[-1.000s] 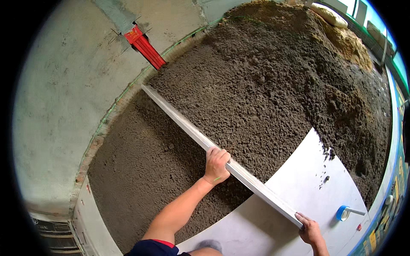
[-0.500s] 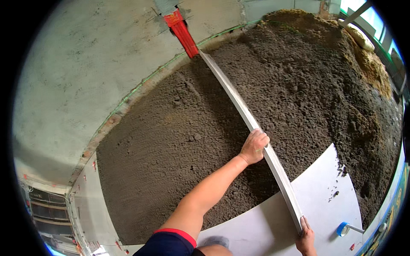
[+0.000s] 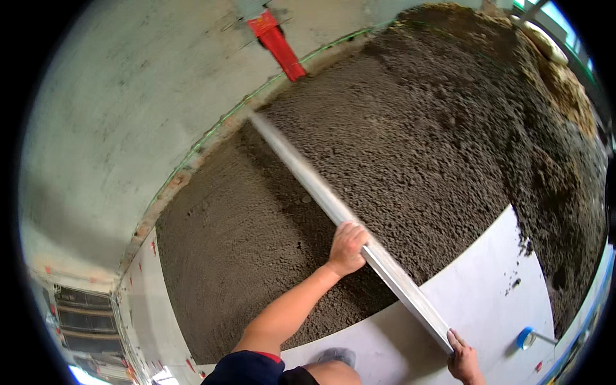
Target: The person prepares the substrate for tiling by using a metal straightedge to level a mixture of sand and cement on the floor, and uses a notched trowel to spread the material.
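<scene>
A long pale metal screed bar (image 3: 312,183) lies slantwise over a bed of dark, damp mortar (image 3: 410,160). My left hand (image 3: 348,249) is closed round the bar a little below its middle. At the near end, resting over a large white tile (image 3: 484,285), my right hand (image 3: 463,358) grips the bar, with part of its fingers hidden. The bar's far end reaches close to the foot of the wall. Left of the bar the mortar looks smoother; to its right the surface is coarser and lumpier.
A grey wall (image 3: 128,109) with a green line along its base bounds the far left. A red strip (image 3: 279,48) hangs on it. Loose sand (image 3: 568,96) and a pale sack (image 3: 544,43) lie far right. A blue ring-shaped item (image 3: 526,338) rests on the tile.
The bar's far end has swung left and nearer, away from the red strip. My left hand has moved left and nearer with it, while my right hand stays at the near end.
</scene>
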The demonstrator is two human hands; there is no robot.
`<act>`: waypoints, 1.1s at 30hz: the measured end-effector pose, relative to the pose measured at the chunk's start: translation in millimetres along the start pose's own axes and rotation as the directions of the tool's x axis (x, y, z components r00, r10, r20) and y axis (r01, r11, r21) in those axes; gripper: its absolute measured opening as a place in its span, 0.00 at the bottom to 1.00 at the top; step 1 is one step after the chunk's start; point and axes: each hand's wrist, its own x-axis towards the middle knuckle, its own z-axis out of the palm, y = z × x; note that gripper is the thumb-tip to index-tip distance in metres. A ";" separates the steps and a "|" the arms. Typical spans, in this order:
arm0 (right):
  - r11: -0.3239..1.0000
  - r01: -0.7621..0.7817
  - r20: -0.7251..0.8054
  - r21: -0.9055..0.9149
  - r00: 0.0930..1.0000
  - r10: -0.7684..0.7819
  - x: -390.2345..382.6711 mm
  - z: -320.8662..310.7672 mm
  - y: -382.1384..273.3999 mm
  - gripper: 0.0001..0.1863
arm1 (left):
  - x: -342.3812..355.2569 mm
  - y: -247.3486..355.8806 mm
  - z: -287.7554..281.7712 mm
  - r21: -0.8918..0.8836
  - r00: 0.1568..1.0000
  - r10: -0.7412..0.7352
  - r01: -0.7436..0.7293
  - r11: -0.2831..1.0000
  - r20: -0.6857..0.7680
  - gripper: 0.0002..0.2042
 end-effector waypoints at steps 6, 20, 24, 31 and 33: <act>1.000 0.024 -0.043 -0.020 0.999 -0.025 -12.5 -4.3 -10.9 0.38 | -41.8 21.5 -19.2 0.075 0.998 -0.053 0.050 0.996 0.034 0.10; 0.974 0.201 -0.169 -0.102 0.962 -0.216 1.7 23.6 -10.9 0.42 | -19.0 -11.3 -21.9 -0.023 1.000 -0.008 0.008 1.000 0.003 0.09; 0.989 0.141 0.021 -0.037 0.990 -0.141 10.3 18.2 -23.8 0.40 | -59.7 -22.7 -41.1 0.024 0.995 -0.084 0.085 0.996 -0.044 0.09; 0.953 0.302 0.065 -0.023 0.952 -0.300 35.0 30.7 -53.8 0.39 | -110.6 -49.1 -81.4 0.114 0.977 -0.214 0.215 0.970 -0.018 0.09; 0.949 0.310 0.067 -0.046 0.949 -0.307 43.8 33.0 -71.4 0.36 | -129.7 -58.4 -92.1 0.196 0.965 -0.264 0.258 0.946 0.006 0.08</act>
